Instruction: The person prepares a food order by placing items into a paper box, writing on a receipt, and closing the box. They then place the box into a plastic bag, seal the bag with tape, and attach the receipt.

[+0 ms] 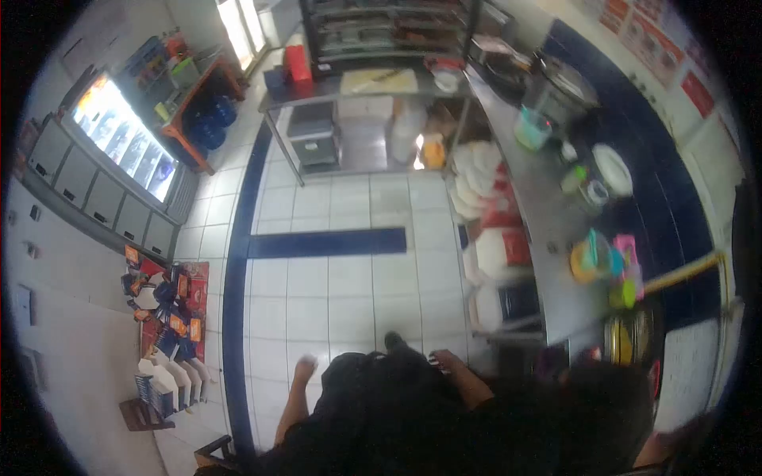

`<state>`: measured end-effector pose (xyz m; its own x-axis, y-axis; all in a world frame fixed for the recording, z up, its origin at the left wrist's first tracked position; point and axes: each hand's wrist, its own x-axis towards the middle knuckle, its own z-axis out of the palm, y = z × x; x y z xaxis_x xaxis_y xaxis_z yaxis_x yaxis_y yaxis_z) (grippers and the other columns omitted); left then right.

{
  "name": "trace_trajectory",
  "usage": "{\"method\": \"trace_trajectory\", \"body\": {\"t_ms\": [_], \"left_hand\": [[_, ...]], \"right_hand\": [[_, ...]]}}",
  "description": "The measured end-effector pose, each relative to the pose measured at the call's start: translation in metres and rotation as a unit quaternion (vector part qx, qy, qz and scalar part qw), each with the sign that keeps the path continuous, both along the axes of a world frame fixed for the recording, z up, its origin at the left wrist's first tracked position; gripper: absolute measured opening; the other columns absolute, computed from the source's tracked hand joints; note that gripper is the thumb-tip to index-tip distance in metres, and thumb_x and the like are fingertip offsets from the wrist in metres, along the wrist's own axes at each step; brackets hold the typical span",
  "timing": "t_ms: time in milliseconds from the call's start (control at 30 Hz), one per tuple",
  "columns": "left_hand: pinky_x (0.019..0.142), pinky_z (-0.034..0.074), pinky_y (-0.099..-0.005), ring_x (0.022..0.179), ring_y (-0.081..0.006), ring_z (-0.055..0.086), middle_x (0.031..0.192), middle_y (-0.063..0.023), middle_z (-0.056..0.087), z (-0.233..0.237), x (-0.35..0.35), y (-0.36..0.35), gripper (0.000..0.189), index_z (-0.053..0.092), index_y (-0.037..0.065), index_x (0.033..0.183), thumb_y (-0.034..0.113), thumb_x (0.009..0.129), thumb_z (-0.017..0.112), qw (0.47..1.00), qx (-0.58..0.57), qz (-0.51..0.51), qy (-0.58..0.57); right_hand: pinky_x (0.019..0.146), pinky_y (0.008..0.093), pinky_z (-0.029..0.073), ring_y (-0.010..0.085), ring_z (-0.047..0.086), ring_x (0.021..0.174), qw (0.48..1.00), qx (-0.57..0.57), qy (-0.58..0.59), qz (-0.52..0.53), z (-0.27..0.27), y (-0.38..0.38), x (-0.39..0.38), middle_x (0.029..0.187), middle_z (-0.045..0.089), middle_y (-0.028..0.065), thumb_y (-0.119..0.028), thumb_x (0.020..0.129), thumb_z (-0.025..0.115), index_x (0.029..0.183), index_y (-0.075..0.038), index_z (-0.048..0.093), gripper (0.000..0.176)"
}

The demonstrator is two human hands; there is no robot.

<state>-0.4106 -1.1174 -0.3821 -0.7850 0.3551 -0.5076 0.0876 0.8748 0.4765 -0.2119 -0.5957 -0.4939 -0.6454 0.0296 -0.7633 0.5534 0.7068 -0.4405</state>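
My left hand point(305, 369) hangs low over the white tiled floor, left of my dark clothing. It is smeared by motion, so its fingers do not show clearly; no held thing is visible. My right hand point(444, 360) hangs on the other side of my body with its fingers a little apart and nothing in them. Both hands are apart from any surface. Nearest to the right hand is a stack of white folded boxes point(486, 308) on the shelf beneath the metal counter point(556, 305).
Ahead stands a metal table point(365, 91) with a cutting board point(379, 81) and a knife. On the right counter are a large pot point(559, 89) and plastic jugs point(591, 258). Boxes point(171, 385) lie on the left floor near a lit fridge point(127, 135). A dark-clothed shape point(595, 412) fills the lower right.
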Motion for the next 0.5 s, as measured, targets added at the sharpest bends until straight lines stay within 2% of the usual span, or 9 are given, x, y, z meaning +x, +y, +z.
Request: {"method": "trace_trajectory", "body": {"t_ms": [33, 67, 100, 133, 200, 233, 300, 433, 500], "left_hand": [[0.089, 0.046, -0.0454, 0.103, -0.0338, 0.060, 0.107, -0.0154, 0.066, -0.012, 0.017, -0.044, 0.032, 0.068, 0.006, 0.100, 0.034, 0.089, 0.054, 0.982, -0.157, -0.082, 0.070], [0.089, 0.047, -0.0456, 0.100, -0.0335, 0.061, 0.106, -0.0153, 0.066, -0.003, 0.045, -0.075, 0.032, 0.067, 0.009, 0.103, 0.034, 0.090, 0.053, 0.955, -0.287, -0.060, -0.046], [0.088, 0.047, -0.0449, 0.099, -0.0326, 0.061, 0.105, -0.0150, 0.066, 0.007, 0.052, -0.085, 0.031, 0.067, 0.009, 0.103, 0.034, 0.091, 0.052, 0.939, -0.303, 0.013, -0.160], [0.086, 0.047, -0.0443, 0.098, -0.0317, 0.061, 0.104, -0.0146, 0.066, 0.012, 0.044, -0.085, 0.031, 0.067, 0.009, 0.103, 0.033, 0.091, 0.052, 0.919, -0.227, 0.187, -0.262], [0.084, 0.047, -0.0430, 0.096, -0.0299, 0.061, 0.102, -0.0138, 0.066, 0.021, 0.007, -0.069, 0.030, 0.066, 0.008, 0.102, 0.032, 0.091, 0.052, 0.855, -0.123, 0.377, -0.333], [0.083, 0.047, -0.0423, 0.095, -0.0290, 0.061, 0.101, -0.0135, 0.066, 0.021, -0.022, -0.059, 0.029, 0.066, 0.008, 0.102, 0.031, 0.092, 0.052, 0.847, -0.084, 0.401, -0.338], [0.081, 0.048, -0.0410, 0.093, -0.0273, 0.061, 0.098, -0.0127, 0.066, 0.012, -0.092, -0.044, 0.029, 0.065, 0.007, 0.102, 0.030, 0.092, 0.051, 0.841, -0.018, 0.420, -0.341], [0.077, 0.048, -0.0384, 0.088, -0.0237, 0.062, 0.094, -0.0112, 0.065, 0.006, -0.274, -0.061, 0.027, 0.065, 0.006, 0.101, 0.028, 0.093, 0.050, 0.864, 0.088, 0.396, -0.297], [0.075, 0.048, -0.0371, 0.086, -0.0220, 0.062, 0.092, -0.0104, 0.065, 0.010, -0.394, -0.088, 0.026, 0.064, 0.006, 0.101, 0.027, 0.094, 0.050, 0.888, 0.138, 0.368, -0.240]], "right_hand": [[0.065, 0.0444, 0.052, 0.0359, 0.064, 0.075, 0.976, 0.050, 0.099, 0.185, -0.059, 0.032, -0.073, 0.084, 0.066, 0.0222, -0.020, 0.074, 0.065, 0.086, 0.003, 0.066, 0.027], [0.064, 0.0441, 0.052, 0.0355, 0.064, 0.074, 0.910, 0.135, 0.183, 0.347, -0.102, 0.058, -0.150, 0.083, 0.066, 0.0222, -0.020, 0.073, 0.066, 0.084, 0.003, 0.066, 0.026], [0.068, 0.0416, 0.050, 0.0280, 0.061, 0.072, 0.944, -0.095, 0.307, 0.074, -0.016, 0.097, -0.220, 0.071, 0.060, 0.0111, -0.017, 0.074, 0.060, 0.068, -0.006, 0.061, 0.012], [0.064, 0.0363, 0.050, 0.0229, 0.061, 0.070, 0.960, -0.106, 0.245, -0.083, 0.046, 0.087, -0.305, 0.073, 0.062, 0.0108, -0.015, 0.078, 0.057, 0.075, -0.005, 0.063, 0.012], [0.059, 0.0282, 0.050, 0.0156, 0.063, 0.072, 0.862, -0.244, 0.210, -0.393, 0.174, 0.067, -0.463, 0.079, 0.066, 0.0089, -0.015, 0.087, 0.052, 0.096, -0.006, 0.066, 0.019], [0.062, 0.0288, 0.050, 0.0184, 0.063, 0.075, 0.891, -0.210, 0.220, -0.338, 0.171, 0.075, -0.532, 0.085, 0.066, 0.0073, -0.017, 0.092, 0.049, 0.108, -0.006, 0.062, 0.023], [0.064, 0.0293, 0.051, 0.0182, 0.064, 0.077, 0.842, -0.215, 0.269, -0.415, 0.236, 0.041, -0.626, 0.093, 0.066, 0.0074, -0.018, 0.095, 0.047, 0.109, -0.005, 0.061, 0.023], [0.067, 0.0296, 0.052, 0.0171, 0.066, 0.082, 0.832, -0.300, 0.288, -0.368, 0.246, -0.023, -0.750, 0.098, 0.065, 0.0077, -0.021, 0.097, 0.050, 0.111, -0.006, 0.060, 0.023], [0.066, 0.0298, 0.052, 0.0175, 0.066, 0.081, 0.882, -0.243, 0.250, -0.317, 0.266, -0.055, -0.801, 0.095, 0.066, 0.0065, -0.019, 0.096, 0.053, 0.111, -0.005, 0.061, 0.022]]}}
